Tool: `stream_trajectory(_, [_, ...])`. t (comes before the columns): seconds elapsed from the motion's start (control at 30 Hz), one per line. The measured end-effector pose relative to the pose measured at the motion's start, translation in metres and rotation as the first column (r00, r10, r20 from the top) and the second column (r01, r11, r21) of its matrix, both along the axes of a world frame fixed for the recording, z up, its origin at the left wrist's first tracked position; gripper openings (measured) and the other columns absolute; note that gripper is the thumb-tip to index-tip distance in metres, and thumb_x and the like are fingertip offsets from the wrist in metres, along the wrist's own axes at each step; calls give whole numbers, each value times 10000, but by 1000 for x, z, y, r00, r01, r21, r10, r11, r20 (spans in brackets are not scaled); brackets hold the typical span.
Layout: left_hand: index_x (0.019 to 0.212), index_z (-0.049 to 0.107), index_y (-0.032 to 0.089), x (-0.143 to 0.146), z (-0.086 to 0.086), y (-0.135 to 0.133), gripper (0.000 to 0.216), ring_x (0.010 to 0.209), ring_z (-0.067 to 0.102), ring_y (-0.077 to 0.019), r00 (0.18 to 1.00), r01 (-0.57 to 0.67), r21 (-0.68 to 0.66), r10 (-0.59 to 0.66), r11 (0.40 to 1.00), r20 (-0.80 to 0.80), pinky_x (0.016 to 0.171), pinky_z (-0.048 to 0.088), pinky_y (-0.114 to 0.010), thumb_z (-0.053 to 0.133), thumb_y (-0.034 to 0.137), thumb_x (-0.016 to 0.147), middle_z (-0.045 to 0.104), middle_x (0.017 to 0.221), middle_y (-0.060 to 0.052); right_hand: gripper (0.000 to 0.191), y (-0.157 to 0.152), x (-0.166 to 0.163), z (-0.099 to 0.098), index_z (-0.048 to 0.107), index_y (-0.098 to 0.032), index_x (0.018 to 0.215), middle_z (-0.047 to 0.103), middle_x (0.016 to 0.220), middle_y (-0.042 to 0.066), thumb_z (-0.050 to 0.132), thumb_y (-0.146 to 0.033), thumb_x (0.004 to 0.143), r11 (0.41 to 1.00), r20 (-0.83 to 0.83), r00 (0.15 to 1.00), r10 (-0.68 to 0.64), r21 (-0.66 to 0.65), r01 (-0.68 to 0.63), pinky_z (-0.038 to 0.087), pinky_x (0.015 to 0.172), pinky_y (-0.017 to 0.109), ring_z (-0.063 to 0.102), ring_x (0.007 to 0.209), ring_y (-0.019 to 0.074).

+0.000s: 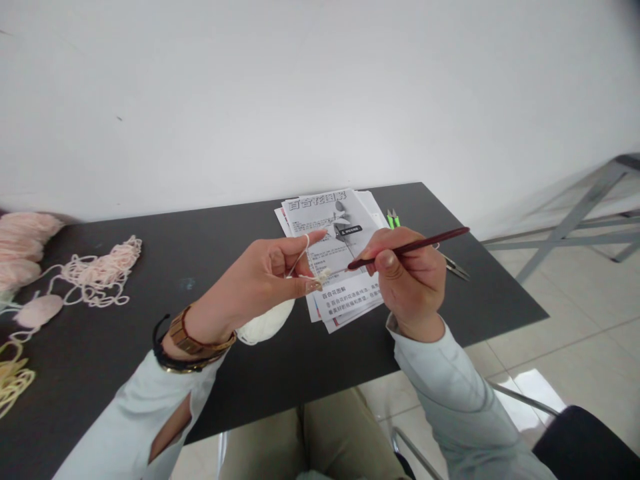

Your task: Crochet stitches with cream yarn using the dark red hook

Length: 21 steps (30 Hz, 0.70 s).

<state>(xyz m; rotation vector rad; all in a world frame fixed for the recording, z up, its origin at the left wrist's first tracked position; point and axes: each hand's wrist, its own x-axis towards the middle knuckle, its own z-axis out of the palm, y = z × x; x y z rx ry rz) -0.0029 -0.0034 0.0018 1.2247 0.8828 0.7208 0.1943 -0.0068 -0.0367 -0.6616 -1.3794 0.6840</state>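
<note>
My left hand [283,270] pinches a small piece of white crochet work [324,275] between thumb and fingers, with a strand of white yarn [303,248] looped over the index finger. In my right hand [410,277] is a crochet hook [415,245] with a dark red handle, gripped like a pen. Its thin metal tip points left and meets the white piece; whether it sits inside a stitch is too small to tell. A ball of white yarn [265,325] lies on the table, partly hidden under my left wrist. Printed instruction sheets [345,307] lie beneath both hands.
Pale pink yarn skeins [25,243], a loose pink tangle [107,273] and yellow yarn [14,383] lie on the black table [165,257] at left. Green-handled snips [393,219] and scissors [454,268] are at right. A black chair [587,443] stands lower right; a wall is behind.
</note>
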Motion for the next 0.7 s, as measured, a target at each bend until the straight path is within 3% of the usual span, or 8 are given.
stream_trajectory(0.13, [1262,620,149,-3,-5,1,526,692,549,-75,998,61,-26,-60,998,37,759,439,-238,751,106,754,602,697,55,136,0,1,-1,700,-263,817,644,672,-8,669,-376,887,996,-43,997,67,61,-65,472,461,283,604,556,136])
stream_trajectory(0.27, [1199,658,192,-5,-7,1,454,649,521,-82,998,55,-1,-55,998,37,749,449,-266,753,138,758,571,689,54,158,-1,-1,-4,692,-249,812,656,689,-17,675,-389,883,997,-98,994,55,-56,-60,442,414,244,625,517,115])
stream_trajectory(0.37, [877,714,171,-6,-8,1,139,702,542,-114,997,73,67,-73,995,1,789,454,-294,763,168,746,559,698,25,171,-3,-1,-4,680,-239,810,657,659,-27,659,-386,895,985,-117,992,40,-160,-58,422,397,231,631,491,111])
stream_trajectory(0.43, [711,670,164,-7,-8,1,100,712,546,-128,997,76,99,-74,992,-20,794,455,-307,763,184,743,547,692,12,169,-3,-1,-3,684,-238,812,644,627,-35,655,-380,899,979,-123,992,43,-191,-66,426,398,229,617,476,106])
stream_trajectory(0.6, [783,686,177,-6,-7,2,83,684,532,-126,996,88,112,-86,990,-23,836,463,-337,757,189,743,521,689,21,185,-1,0,-3,696,-244,781,671,684,-22,724,-419,834,988,-148,986,75,-124,-94,460,421,243,641,516,116])
stream_trajectory(0.7, [705,650,173,-4,-5,2,109,701,546,-139,996,86,96,-84,992,-20,868,465,-364,753,185,738,520,676,20,154,1,1,-3,702,-245,794,672,671,-27,704,-384,861,978,-170,980,102,-163,-130,431,412,230,645,508,108])
